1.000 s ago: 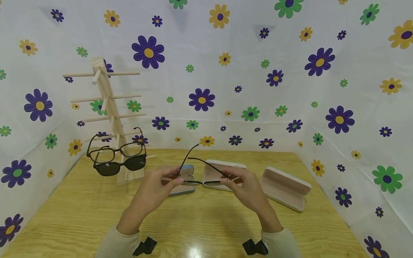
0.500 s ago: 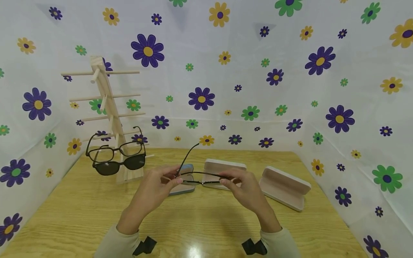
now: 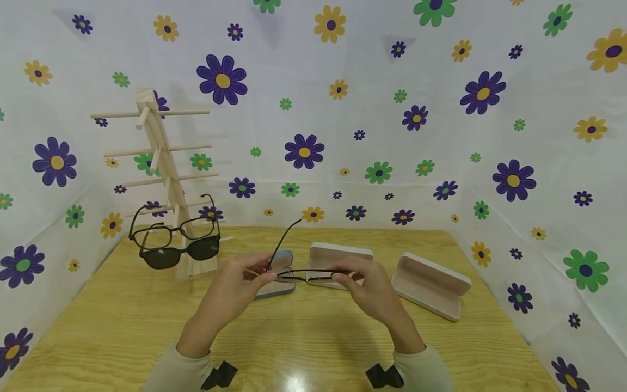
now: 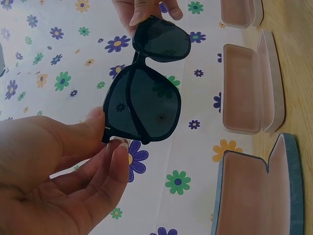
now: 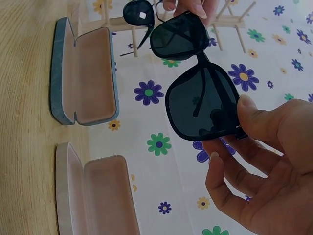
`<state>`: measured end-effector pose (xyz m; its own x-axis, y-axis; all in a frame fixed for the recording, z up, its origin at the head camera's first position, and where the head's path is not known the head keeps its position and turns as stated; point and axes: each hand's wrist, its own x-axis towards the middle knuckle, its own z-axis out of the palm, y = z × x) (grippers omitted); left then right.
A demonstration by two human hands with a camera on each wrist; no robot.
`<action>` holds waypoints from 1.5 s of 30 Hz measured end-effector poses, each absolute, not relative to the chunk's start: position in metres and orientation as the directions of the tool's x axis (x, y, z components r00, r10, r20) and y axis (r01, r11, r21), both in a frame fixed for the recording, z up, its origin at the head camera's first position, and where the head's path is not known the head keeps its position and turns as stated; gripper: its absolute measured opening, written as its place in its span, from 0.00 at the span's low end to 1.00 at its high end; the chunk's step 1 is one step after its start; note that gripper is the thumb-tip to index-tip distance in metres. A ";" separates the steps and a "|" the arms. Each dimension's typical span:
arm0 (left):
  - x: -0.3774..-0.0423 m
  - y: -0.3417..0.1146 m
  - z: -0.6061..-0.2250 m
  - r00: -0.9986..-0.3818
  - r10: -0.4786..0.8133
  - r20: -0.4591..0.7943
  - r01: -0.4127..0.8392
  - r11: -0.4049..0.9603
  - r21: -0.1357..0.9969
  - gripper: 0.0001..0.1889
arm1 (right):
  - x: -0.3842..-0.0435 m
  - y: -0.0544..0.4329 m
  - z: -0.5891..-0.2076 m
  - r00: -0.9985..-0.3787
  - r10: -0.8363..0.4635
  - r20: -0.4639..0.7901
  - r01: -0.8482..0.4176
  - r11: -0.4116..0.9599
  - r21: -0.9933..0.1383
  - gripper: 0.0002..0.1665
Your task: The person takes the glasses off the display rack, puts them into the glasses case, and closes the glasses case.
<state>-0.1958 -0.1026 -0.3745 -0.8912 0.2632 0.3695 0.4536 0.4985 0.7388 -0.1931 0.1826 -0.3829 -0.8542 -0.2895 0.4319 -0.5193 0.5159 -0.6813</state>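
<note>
A pair of dark-lensed sunglasses (image 4: 149, 98) hangs in the air between both hands, above the table. My left hand (image 3: 235, 286) pinches one end of the frame between thumb and fingers. At the other end, my right hand (image 3: 369, 283) pinches the frame near the hinge. The right temple lies folded across behind the lenses, while the left temple (image 3: 285, 240) still points up and away. Behind the hands stands an open blue-grey glasses case (image 5: 57, 78), partly covered by the left hand in the head view. Two open pale cases (image 3: 341, 250) (image 3: 431, 286) lie to its right.
A wooden glasses stand (image 3: 164, 144) with several pegs rises at the back left. On its lower pegs hang black-framed glasses (image 3: 177, 229) and, below them, dark sunglasses (image 3: 203, 249). Flower-patterned cloth (image 3: 333, 117) encloses the wooden table (image 3: 303, 337) at the back and sides.
The right temple of the sunglasses has swung down from standing out to lying folded along the frame. Both hands stay nearly in place, and the left temple keeps its position.
</note>
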 end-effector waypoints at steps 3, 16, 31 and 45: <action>-0.196 -0.103 -0.375 -0.893 0.261 0.368 0.451 0.503 0.738 0.21 | -0.193 0.183 -0.384 -0.854 -0.292 0.430 -0.520 0.516 -0.681 0.10; -0.195 -0.103 -0.375 -0.897 0.252 0.364 0.442 0.516 0.734 0.20 | -0.194 0.182 -0.386 -0.845 -0.295 0.446 -0.534 0.526 -0.662 0.09; -0.195 -0.104 -0.377 -0.881 0.263 0.393 0.473 0.512 0.717 0.19 | -0.194 0.179 -0.387 -0.846 -0.298 0.442 -0.532 0.520 -0.668 0.09; -0.195 -0.104 -0.375 -0.883 0.275 0.380 0.469 0.523 0.712 0.18 | -0.194 0.178 -0.389 -0.843 -0.313 0.437 -0.536 0.535 -0.653 0.11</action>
